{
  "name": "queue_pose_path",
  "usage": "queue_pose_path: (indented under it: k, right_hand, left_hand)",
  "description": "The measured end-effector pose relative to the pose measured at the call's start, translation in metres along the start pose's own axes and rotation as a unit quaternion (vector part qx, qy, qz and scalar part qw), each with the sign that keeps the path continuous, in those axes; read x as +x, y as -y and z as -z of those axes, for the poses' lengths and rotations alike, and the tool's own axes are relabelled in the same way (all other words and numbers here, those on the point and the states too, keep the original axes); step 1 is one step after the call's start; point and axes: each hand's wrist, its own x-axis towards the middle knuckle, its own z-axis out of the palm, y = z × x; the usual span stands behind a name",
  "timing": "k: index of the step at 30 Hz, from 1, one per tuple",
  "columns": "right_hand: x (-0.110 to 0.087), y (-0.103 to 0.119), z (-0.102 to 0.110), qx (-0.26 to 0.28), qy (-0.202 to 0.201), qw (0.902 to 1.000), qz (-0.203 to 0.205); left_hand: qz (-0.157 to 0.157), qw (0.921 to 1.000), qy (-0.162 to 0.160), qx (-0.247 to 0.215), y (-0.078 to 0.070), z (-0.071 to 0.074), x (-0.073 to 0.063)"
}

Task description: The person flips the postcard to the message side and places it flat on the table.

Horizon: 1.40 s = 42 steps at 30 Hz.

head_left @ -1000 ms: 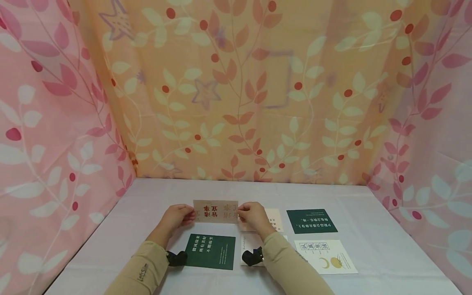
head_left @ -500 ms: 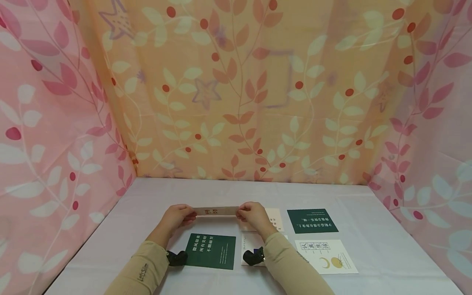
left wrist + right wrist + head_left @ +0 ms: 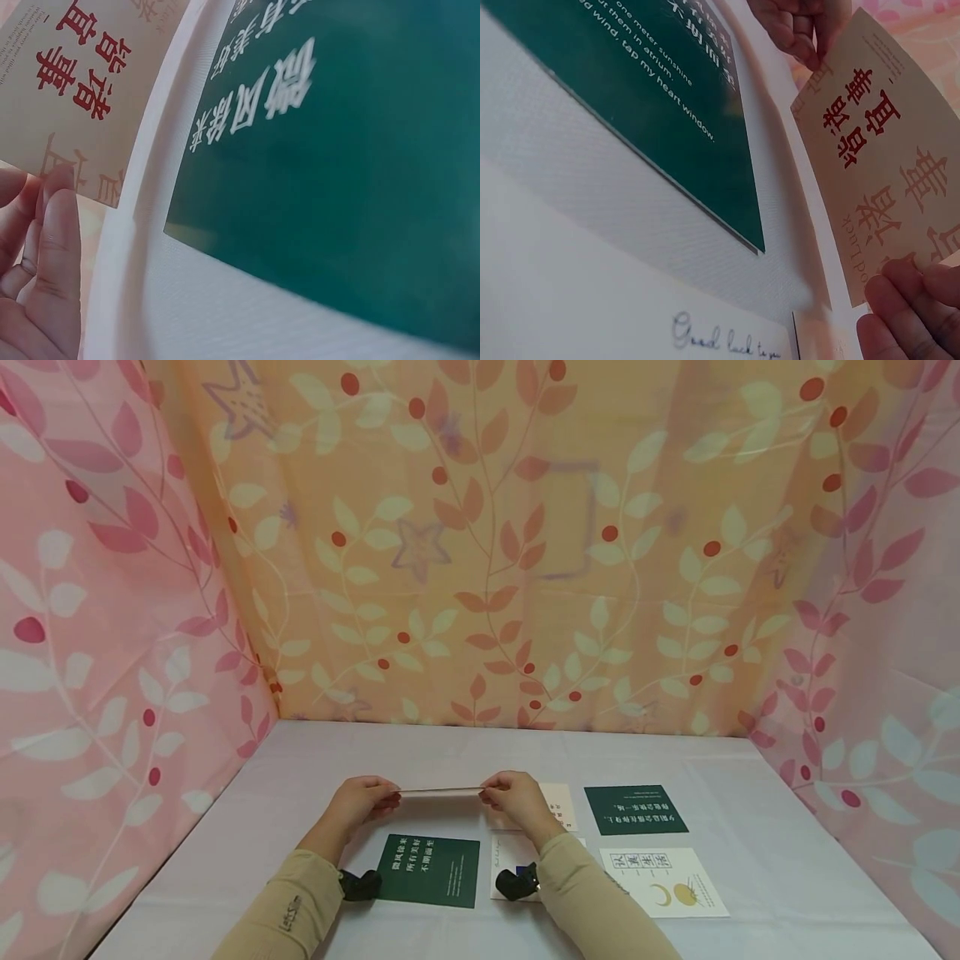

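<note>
A beige card (image 3: pixel 885 142) with red Chinese characters is held up between both hands. In the head view the card (image 3: pixel 439 791) shows almost edge-on, as a thin line above the table. My left hand (image 3: pixel 365 799) pinches its left end between thumb and fingers. At the opposite end my right hand (image 3: pixel 517 797) pinches it the same way; the right wrist view shows those fingertips (image 3: pixel 900 281) on the card's edge. Below and nearer me lies a dark green card (image 3: pixel 429 871) with white characters, flat on the table.
Right of my right hand lie another green card (image 3: pixel 636 810) and a white card with a yellow moon drawing (image 3: pixel 663 882). A cream card (image 3: pixel 557 802) and a white card (image 3: pixel 504 852) are partly hidden by my right arm. Patterned curtains (image 3: pixel 487 543) enclose the white table (image 3: pixel 315 747).
The beige card has tilted from facing the head camera, with its characters showing, to nearly edge-on. Both hands keep their grip and have hardly moved.
</note>
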Motion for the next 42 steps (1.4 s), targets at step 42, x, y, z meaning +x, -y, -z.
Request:
queue_pose_path:
  k: [42]
  right_hand:
    - [0.0009,-0.0034,-0.0059,-0.019,-0.042,0.9989,-0.004]
  left_hand:
    - [0.010,0.9990,-0.028,0.033,0.0043,-0.0031,0.0015]
